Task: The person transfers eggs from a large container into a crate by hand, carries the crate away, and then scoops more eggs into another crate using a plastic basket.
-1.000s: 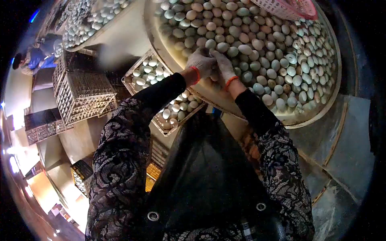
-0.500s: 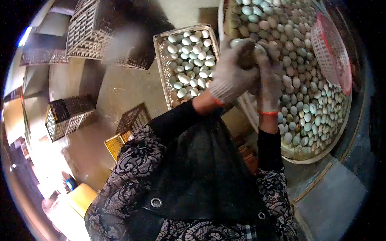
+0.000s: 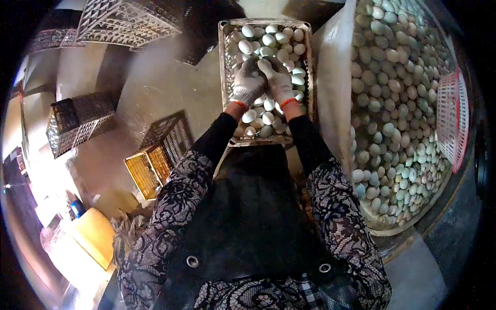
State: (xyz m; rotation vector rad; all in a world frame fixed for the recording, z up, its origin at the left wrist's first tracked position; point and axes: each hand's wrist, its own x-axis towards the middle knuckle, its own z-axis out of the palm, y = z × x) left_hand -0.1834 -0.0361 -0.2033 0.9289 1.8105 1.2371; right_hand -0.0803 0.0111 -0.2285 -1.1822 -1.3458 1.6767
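Pale eggs [image 3: 268,118] lie in a rectangular plastic crate [image 3: 225,77] in front of me. Over the middle of this crate, my left hand [image 3: 250,81] and my right hand [image 3: 277,80] are close together, both in whitish knit gloves with orange cuffs. Their fingers are curled and press inward, low among the eggs. Whatever lies between the palms is hidden by the gloves. To the right stands a large round tub [image 3: 336,93] full of many pale and bluish eggs [image 3: 388,129].
A pink and white perforated basket [image 3: 451,121] rests at the tub's right side. Stacked crates [image 3: 126,23] stand at the upper left, another crate [image 3: 82,124] at the left. A yellow crate [image 3: 147,170] sits on the floor [image 3: 160,88] left of my arm.
Both hands have moved left from over the tub to over the egg crate, staying together. The view has turned left, so the tub now sits farther right.
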